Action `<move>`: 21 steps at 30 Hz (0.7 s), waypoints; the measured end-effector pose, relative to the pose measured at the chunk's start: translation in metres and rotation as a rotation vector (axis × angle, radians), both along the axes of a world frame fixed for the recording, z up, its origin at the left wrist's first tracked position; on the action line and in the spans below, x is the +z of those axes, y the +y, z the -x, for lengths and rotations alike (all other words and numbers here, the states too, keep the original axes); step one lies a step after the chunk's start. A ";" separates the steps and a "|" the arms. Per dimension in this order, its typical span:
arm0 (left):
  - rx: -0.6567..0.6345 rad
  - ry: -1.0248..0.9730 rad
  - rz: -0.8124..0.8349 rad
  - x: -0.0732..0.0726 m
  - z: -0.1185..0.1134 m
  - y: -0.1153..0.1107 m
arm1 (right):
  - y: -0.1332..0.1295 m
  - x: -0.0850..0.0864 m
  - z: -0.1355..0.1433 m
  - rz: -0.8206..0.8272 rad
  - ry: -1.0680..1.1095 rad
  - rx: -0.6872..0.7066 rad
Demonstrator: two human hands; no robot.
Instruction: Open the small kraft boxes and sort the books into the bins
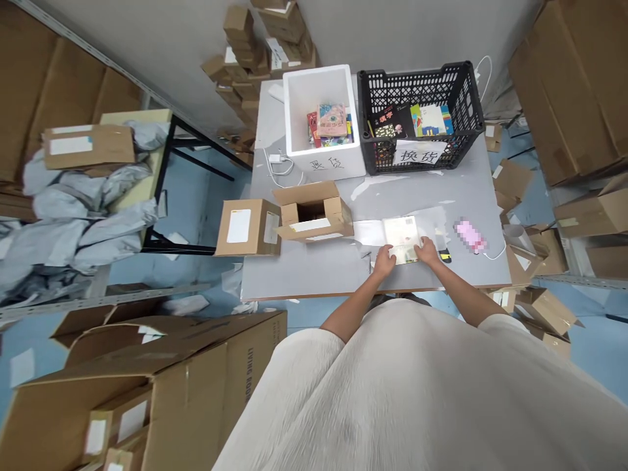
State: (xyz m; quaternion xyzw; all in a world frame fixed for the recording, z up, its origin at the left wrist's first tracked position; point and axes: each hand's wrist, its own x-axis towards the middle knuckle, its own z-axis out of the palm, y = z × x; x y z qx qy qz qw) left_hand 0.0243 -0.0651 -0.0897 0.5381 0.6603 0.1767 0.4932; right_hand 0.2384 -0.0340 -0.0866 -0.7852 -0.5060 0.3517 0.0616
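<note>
A pale, cream-coloured book with a greenish lower part lies on the grey table near its front edge. My left hand grips its lower left edge, thumb toward the middle. At the lower right edge my right hand holds it too, fingers bent over the side. Thin clear plastic wrapping and white paper lie around and partly under the book. Just right of my right hand is a small black and yellow item, partly hidden.
An open cardboard box and a closed one stand left. Behind are a white foam box and a black crate, both holding books. A blurred pink device with a cable lies right. Grey parcels fill the left rack.
</note>
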 end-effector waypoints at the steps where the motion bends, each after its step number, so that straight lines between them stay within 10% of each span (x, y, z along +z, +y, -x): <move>1: -0.050 0.010 0.025 0.000 -0.001 -0.002 | 0.000 -0.003 -0.004 0.029 0.020 -0.047; 12: -0.326 0.034 0.153 0.003 0.005 -0.008 | 0.006 -0.008 -0.011 0.164 -0.041 -0.169; 21: -0.319 -0.012 0.144 0.006 0.004 -0.006 | -0.004 0.025 -0.003 -0.125 0.091 -0.147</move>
